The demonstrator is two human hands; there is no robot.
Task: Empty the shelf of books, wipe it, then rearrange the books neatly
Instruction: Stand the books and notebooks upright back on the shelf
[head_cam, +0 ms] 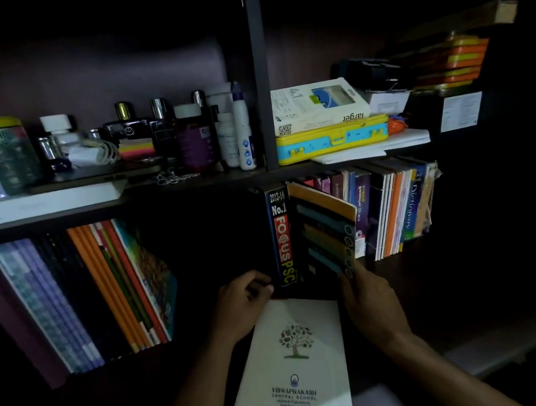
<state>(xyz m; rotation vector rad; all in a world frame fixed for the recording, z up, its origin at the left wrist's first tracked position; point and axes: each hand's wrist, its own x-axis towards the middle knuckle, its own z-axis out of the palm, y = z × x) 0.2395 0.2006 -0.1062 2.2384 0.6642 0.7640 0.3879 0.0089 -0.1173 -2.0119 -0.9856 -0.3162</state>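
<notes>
Books mostly unremoved, wiping undone. Left hand curled against black book; right hand pinching striped notebook beside it.

On the lower shelf a wide dark gap lies between the leaning books on the left and the black FOCUS PSC book standing at the divider; a hand could pass there. The left hand sits at the gap's right edge, touching that black book. Right of it the striped notebook tilts outward, with the right hand at its lower corner, and a packed row of books closes that bay. A white booklet lies between the forearms. The upper shelf is crowded with bottles and boxes.
</notes>
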